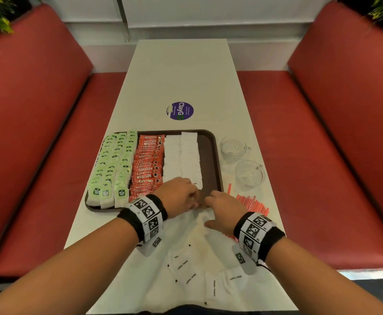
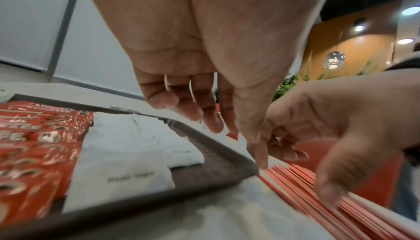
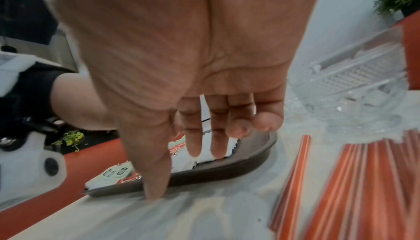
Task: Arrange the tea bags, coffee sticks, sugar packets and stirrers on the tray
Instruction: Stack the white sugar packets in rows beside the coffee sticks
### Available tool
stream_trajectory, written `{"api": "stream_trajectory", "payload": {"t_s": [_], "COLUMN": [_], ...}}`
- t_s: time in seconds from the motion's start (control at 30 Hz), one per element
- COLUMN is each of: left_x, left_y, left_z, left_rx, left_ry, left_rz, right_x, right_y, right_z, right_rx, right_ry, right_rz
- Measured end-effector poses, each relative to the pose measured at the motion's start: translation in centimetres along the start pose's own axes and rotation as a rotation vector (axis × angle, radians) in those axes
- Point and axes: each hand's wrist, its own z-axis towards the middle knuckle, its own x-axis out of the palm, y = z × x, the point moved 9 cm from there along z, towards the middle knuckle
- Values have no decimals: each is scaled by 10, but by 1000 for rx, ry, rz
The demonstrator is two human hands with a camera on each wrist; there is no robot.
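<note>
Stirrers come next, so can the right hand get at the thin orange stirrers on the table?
Probably yes: the right hand hovers empty beside the thin orange stirrers, which lie uncovered on the white table.

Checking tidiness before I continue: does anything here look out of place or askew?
One red stirrer lies alone beside the tray, apart from the stirrer pile. Loose sugar packets lie scattered at odd angles on the table's near end.
</note>
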Motion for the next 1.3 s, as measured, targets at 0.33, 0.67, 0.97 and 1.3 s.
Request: {"api": "stream_trajectory", "payload": {"t_s": [0.33,0.67,0.97,1.3], "left_x": [101,118,111,102], "left_y": [-45,-60,-40,-33], "left_z": [-68,-72,-59,-50], "left_rx": [215,257,113,93], "left_ry": [329,400,358,403], "left_rz": [184,328,200,173], "right_x": [59,84,81,71], "right_y": [2,12,11,12], "right_z": [-68,-78,-59,-55], "right_rx": [5,-31,58,1], "right_ry": [289,261,276,321], "right_rz": [-97,-147,-67,-167]}}
